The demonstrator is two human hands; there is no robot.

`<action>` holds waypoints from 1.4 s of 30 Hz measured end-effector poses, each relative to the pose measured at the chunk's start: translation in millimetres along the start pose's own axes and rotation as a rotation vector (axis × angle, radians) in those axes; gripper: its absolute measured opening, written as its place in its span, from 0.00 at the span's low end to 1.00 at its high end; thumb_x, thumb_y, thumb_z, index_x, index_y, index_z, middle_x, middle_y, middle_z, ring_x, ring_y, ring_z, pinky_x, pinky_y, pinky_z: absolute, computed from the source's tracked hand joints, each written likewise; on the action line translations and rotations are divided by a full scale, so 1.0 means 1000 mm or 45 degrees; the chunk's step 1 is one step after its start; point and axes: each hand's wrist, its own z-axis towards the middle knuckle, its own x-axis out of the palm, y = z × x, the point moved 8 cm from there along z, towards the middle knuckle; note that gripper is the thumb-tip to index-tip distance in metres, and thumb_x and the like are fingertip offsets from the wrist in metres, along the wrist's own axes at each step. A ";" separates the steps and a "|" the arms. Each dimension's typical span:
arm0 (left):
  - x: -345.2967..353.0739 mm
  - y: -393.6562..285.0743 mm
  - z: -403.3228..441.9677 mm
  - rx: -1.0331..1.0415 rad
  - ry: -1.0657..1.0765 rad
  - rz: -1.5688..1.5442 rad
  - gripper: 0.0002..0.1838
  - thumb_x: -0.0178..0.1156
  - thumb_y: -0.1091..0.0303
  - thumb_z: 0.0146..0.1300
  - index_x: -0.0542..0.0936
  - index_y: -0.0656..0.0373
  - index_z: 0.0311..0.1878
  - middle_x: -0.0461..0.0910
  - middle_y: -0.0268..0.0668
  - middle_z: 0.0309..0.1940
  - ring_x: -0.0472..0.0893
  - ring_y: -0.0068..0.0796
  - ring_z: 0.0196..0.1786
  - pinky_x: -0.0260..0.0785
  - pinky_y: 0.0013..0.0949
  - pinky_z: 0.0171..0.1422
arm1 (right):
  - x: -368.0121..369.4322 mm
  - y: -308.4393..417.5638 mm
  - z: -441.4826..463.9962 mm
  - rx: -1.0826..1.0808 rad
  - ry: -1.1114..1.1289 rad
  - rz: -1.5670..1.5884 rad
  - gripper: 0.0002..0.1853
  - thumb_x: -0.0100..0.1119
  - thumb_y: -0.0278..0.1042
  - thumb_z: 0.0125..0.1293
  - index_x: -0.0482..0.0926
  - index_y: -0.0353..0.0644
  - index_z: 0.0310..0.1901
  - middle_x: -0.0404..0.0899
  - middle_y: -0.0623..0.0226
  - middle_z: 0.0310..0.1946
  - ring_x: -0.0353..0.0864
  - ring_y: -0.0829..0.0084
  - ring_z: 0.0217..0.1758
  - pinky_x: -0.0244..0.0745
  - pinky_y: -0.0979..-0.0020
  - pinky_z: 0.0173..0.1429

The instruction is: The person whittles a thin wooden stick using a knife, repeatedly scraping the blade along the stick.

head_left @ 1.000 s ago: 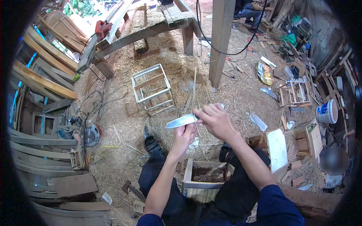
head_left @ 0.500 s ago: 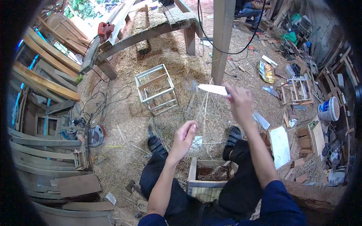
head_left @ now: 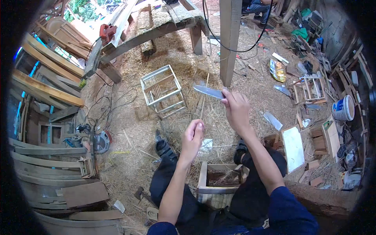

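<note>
Silver knife (head_left: 208, 92) lifted from L hand (head_left: 192, 138) toward 1 o'clock vs 1s ago.
Gripped in R hand (head_left: 237, 111), fingers curled; thin strip (head_left: 203, 106) pinched by L fingertips, aimed approx. 12.

Knife (head_left: 209, 92): handle hidden inside my right hand (head_left: 238, 109). Thin stick (head_left: 202, 109): lower part lost in my left hand (head_left: 193, 137), can't tell where it ends. Box (head_left: 203, 176): right side covered by my right leg (head_left: 252, 192). Post (head_left: 230, 43) and counter (head_left: 149, 37) run off top edge; other person (head_left: 258, 8) cut off there too. Yellow bag (head_left: 277, 70): print too small to read.
</note>
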 end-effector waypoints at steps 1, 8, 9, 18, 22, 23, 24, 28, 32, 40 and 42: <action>0.001 0.001 0.002 0.010 -0.007 -0.045 0.12 0.50 0.57 0.83 0.74 0.56 0.52 0.56 0.17 0.19 0.54 0.08 0.16 0.44 0.20 0.19 | 0.004 0.001 0.002 0.026 0.066 0.006 0.14 0.60 0.40 0.73 0.80 0.43 0.55 0.80 0.63 0.35 0.79 0.60 0.40 0.70 0.58 0.46; 0.006 0.005 0.009 -0.101 0.035 -0.214 0.12 0.51 0.59 0.82 0.75 0.57 0.55 0.59 0.19 0.23 0.58 0.08 0.21 0.47 0.20 0.21 | 0.007 -0.001 -0.012 0.134 0.125 0.223 0.12 0.57 0.41 0.76 0.82 0.43 0.51 0.83 0.60 0.33 0.83 0.58 0.35 0.73 0.57 0.40; 0.007 0.006 0.010 -0.121 0.040 -0.231 0.12 0.51 0.60 0.82 0.75 0.57 0.55 0.60 0.19 0.23 0.58 0.08 0.22 0.48 0.20 0.22 | 0.006 0.001 -0.011 0.148 0.105 0.256 0.12 0.57 0.41 0.76 0.82 0.43 0.50 0.83 0.60 0.31 0.83 0.58 0.33 0.73 0.58 0.38; 0.002 -0.019 0.010 0.143 -0.022 0.343 0.13 0.54 0.65 0.79 0.82 0.62 0.54 0.69 0.23 0.26 0.62 0.12 0.26 0.54 0.26 0.27 | 0.003 -0.024 -0.013 0.379 0.161 0.323 0.14 0.56 0.45 0.78 0.84 0.45 0.40 0.79 0.60 0.21 0.80 0.63 0.21 0.68 0.61 0.27; 0.010 -0.032 0.002 0.142 0.034 0.559 0.11 0.56 0.68 0.77 0.84 0.62 0.52 0.69 0.25 0.23 0.63 0.14 0.26 0.56 0.29 0.28 | -0.012 -0.052 -0.010 0.645 0.096 0.363 0.21 0.50 0.50 0.81 0.84 0.43 0.39 0.76 0.61 0.18 0.76 0.70 0.19 0.65 0.62 0.26; 0.012 -0.032 0.003 0.155 0.058 0.567 0.11 0.56 0.69 0.77 0.84 0.62 0.53 0.73 0.29 0.23 0.65 0.16 0.25 0.58 0.30 0.28 | -0.012 -0.062 -0.011 0.610 -0.049 0.400 0.26 0.46 0.53 0.83 0.83 0.40 0.38 0.72 0.63 0.16 0.71 0.74 0.18 0.64 0.62 0.26; 0.014 -0.032 0.003 0.169 0.083 0.574 0.11 0.56 0.70 0.76 0.84 0.62 0.54 0.76 0.34 0.23 0.67 0.17 0.24 0.61 0.30 0.29 | -0.011 -0.068 -0.014 0.648 -0.044 0.400 0.26 0.45 0.53 0.83 0.83 0.39 0.38 0.72 0.63 0.16 0.72 0.73 0.18 0.65 0.62 0.26; 0.019 -0.030 0.004 0.137 0.112 0.600 0.12 0.56 0.71 0.76 0.83 0.62 0.56 0.81 0.40 0.25 0.69 0.20 0.24 0.65 0.31 0.31 | -0.003 -0.066 -0.022 0.727 0.048 0.385 0.28 0.46 0.52 0.82 0.83 0.36 0.35 0.74 0.59 0.17 0.74 0.69 0.19 0.67 0.61 0.28; 0.017 -0.034 0.008 0.202 0.050 0.546 0.12 0.56 0.71 0.76 0.83 0.63 0.56 0.79 0.40 0.24 0.69 0.20 0.24 0.64 0.32 0.30 | 0.017 -0.030 -0.033 0.535 0.143 0.394 0.27 0.47 0.52 0.82 0.84 0.35 0.36 0.69 0.56 0.16 0.72 0.68 0.18 0.66 0.60 0.28; 0.024 -0.030 0.006 0.159 0.153 0.556 0.11 0.54 0.70 0.77 0.84 0.63 0.53 0.68 0.28 0.22 0.63 0.13 0.24 0.58 0.28 0.28 | 0.005 -0.052 -0.025 0.694 0.076 0.367 0.33 0.42 0.52 0.84 0.76 0.29 0.28 0.65 0.49 0.15 0.66 0.63 0.19 0.63 0.56 0.29; 0.020 -0.030 0.011 0.133 0.102 0.505 0.11 0.55 0.69 0.78 0.83 0.63 0.54 0.67 0.26 0.22 0.63 0.13 0.25 0.57 0.27 0.28 | 0.016 -0.039 -0.035 0.574 0.213 0.331 0.29 0.44 0.50 0.83 0.79 0.32 0.32 0.67 0.51 0.15 0.68 0.64 0.17 0.63 0.56 0.26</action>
